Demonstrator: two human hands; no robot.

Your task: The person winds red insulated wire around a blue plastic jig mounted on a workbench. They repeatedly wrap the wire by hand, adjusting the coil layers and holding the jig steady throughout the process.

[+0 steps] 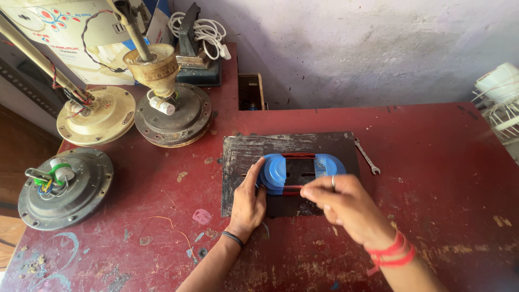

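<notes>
- Left hand (247, 203) lies flat-ish on the dark metal plate (243, 157), thumb up, fingers (254, 176) pressed against the left blue end of the coil former (299, 172). It braces that end; it is not closed round it.
- The former sits in the middle of the plate, on the red workbench (432, 162): two rounded blue plastic ends, a dark slotted middle, thin reddish copper wire (297, 156) stretched along its top and bottom edges.
- Right hand (346, 205), ring on one finger, red thread at the wrist, is curled with its fingertips pinched at the former's lower right edge. They look closed on the wire or on the edge itself; which one I cannot tell.
- My read: this is the winding stage, with one hand steadying and the other tending the turns.
- Whatever comes next calls for a steady brace on the left and light, even tension on the right, because that wire looks fine enough to slip off the edge or kink.
- A small open-ended spanner (367, 157) lies just off the plate's right edge, untouched.
- Three ceiling fan motors stand well to the left: a dark one with a capacitor (65, 189), a cream one (97, 116), a brown one with its downrod (172, 116).
</notes>
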